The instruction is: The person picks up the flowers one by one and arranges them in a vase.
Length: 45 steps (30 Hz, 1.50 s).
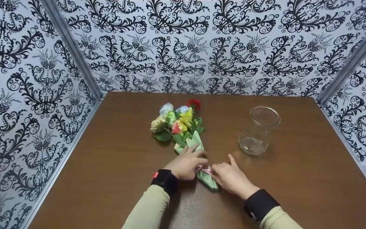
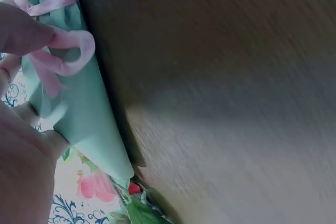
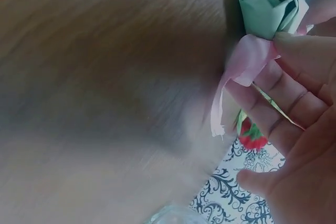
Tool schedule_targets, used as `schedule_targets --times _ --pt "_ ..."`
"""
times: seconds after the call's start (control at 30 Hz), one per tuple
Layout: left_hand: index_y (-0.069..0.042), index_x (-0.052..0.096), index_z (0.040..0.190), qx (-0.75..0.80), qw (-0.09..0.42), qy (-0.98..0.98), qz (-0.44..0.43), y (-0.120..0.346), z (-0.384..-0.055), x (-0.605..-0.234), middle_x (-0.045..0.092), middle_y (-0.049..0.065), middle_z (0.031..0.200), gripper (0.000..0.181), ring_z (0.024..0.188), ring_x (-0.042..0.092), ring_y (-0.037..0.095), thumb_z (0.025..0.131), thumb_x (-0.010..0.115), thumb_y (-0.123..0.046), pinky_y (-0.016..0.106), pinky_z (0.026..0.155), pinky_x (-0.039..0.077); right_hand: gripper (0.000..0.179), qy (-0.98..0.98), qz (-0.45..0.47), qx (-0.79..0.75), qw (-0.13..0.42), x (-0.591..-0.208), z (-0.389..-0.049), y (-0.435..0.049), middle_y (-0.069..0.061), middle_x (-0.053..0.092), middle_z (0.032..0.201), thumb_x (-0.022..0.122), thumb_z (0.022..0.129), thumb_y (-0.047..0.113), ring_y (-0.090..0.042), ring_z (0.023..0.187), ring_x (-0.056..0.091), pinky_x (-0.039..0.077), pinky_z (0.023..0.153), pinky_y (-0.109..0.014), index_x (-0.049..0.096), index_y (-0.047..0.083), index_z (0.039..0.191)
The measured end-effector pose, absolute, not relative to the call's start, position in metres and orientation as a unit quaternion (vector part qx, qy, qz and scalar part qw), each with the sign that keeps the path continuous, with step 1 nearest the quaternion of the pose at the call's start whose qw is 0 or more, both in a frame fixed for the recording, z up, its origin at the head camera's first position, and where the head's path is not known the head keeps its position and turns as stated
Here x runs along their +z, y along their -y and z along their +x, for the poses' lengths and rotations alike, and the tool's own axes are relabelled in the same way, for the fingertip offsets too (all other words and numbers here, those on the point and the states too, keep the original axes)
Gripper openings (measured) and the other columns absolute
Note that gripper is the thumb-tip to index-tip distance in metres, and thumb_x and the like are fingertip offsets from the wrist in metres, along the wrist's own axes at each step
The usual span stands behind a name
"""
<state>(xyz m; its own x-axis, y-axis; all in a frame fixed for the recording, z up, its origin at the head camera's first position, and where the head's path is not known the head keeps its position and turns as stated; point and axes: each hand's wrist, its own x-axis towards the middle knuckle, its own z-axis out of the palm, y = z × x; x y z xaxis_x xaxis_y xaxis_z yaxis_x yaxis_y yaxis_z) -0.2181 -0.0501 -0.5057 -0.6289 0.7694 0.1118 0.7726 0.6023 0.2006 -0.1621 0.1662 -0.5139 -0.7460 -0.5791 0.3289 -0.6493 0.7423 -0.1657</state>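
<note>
A bouquet of mixed flowers lies on the brown table, its stems rolled in pale green wrapping paper that narrows towards me. Around the wrap runs a pink ribbon, tied near the lower end. My left hand lies over the wrap and pinches a loop of the ribbon between thumb and finger. From the other side, my right hand pinches the ribbon close to the paper's folded end, and a frayed tail hangs from its grip. The knot is hidden by the fingers.
A clear glass vase stands upright on the table, to the right beyond my right hand. Black-and-white patterned panels enclose the table at the back and both sides.
</note>
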Motion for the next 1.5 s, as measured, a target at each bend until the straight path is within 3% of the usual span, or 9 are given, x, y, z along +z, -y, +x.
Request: schedule_targets --times 0.37,0.43,0.53,0.63,0.8,0.97,1.23,1.37,1.5 --pt "-0.025 0.072 0.092 -0.117 0.073 0.869 -0.474 0.047 -0.221 -0.510 0.052 0.003 0.144 0.034 0.152 0.026 0.040 0.078 0.073 0.006 0.073 0.117 0.017 0.020 0.922 0.308 0.236 0.000 -0.511 -0.166 -0.164 0.007 0.055 0.077 0.071 0.093 0.010 -0.016 0.077 0.059 0.039 0.101 -0.072 0.056 0.015 0.081" --pt "-0.026 0.072 0.090 -0.114 0.087 0.865 -0.481 0.048 -0.222 -0.511 0.051 0.004 0.148 0.034 0.154 0.022 0.038 0.077 0.074 0.006 0.071 0.118 0.017 0.019 0.918 0.307 0.250 -0.009 -0.510 -0.167 -0.164 0.009 0.053 0.077 0.070 0.093 0.009 -0.012 0.073 0.055 0.045 0.097 -0.064 0.056 0.015 0.081" --pt "-0.026 0.071 0.089 -0.120 0.107 0.862 -0.480 0.051 -0.221 -0.513 0.048 0.006 0.152 0.028 0.155 0.019 0.038 0.081 0.074 0.001 0.070 0.118 0.018 0.018 0.917 0.302 0.262 -0.010 -0.509 -0.168 -0.165 0.009 0.050 0.078 0.070 0.093 0.008 -0.009 0.070 0.048 0.049 0.081 -0.045 0.057 0.014 0.082" --pt "-0.025 0.072 0.096 -0.135 0.123 0.868 -0.462 0.057 -0.220 -0.516 0.046 0.007 0.155 0.026 0.155 0.021 0.039 0.083 0.072 -0.003 0.069 0.118 0.020 0.016 0.922 0.284 0.264 -0.007 -0.507 -0.169 -0.166 0.009 0.049 0.081 0.070 0.094 0.009 -0.008 0.072 0.047 0.043 0.067 -0.032 0.058 0.015 0.085" --pt "-0.017 0.066 0.113 -0.183 0.143 0.886 -0.401 0.073 -0.218 -0.515 0.049 0.010 0.150 0.045 0.150 0.031 0.037 0.072 0.071 0.002 0.064 0.121 0.018 0.013 0.932 0.252 0.261 0.007 -0.504 -0.172 -0.168 0.009 0.052 0.081 0.070 0.094 0.011 -0.008 0.071 0.049 0.043 0.063 -0.029 0.060 0.017 0.088" --pt "-0.013 0.059 0.106 -0.201 0.151 0.912 -0.324 0.087 -0.217 -0.509 0.054 0.010 0.126 0.031 0.125 0.048 0.033 0.078 0.072 -0.007 0.050 0.114 0.035 0.015 0.933 0.244 0.264 0.031 -0.501 -0.176 -0.170 0.010 0.056 0.076 0.072 0.094 0.012 -0.007 0.067 0.049 0.043 0.060 -0.027 0.060 0.018 0.088" --pt "-0.015 0.062 0.095 -0.163 0.074 0.952 -0.249 0.101 -0.210 -0.507 0.063 0.002 0.095 0.008 0.095 0.064 0.027 0.090 0.067 -0.018 0.049 0.089 0.050 0.013 0.928 0.225 0.290 0.069 -0.498 -0.181 -0.169 0.004 0.065 0.078 0.075 0.090 0.007 -0.009 0.067 0.052 0.045 0.060 -0.028 0.065 0.015 0.088" --pt "-0.015 0.067 0.098 -0.200 0.011 0.955 -0.220 0.102 -0.208 -0.508 0.063 0.000 0.089 0.012 0.084 0.064 0.023 0.091 0.069 -0.024 0.045 0.076 0.052 0.009 0.927 0.221 0.288 0.094 -0.498 -0.183 -0.171 0.000 0.069 0.087 0.075 0.089 0.005 -0.014 0.075 0.061 0.051 0.068 -0.034 0.069 0.012 0.091" --pt "-0.015 0.069 0.108 -0.247 -0.048 0.943 -0.217 0.101 -0.208 -0.508 0.064 -0.004 0.090 0.017 0.085 0.062 0.017 0.093 0.070 -0.025 0.039 0.075 0.052 0.007 0.923 0.209 0.312 0.087 -0.497 -0.184 -0.174 -0.001 0.071 0.092 0.075 0.090 0.005 -0.018 0.083 0.066 0.054 0.075 -0.038 0.072 0.010 0.094"
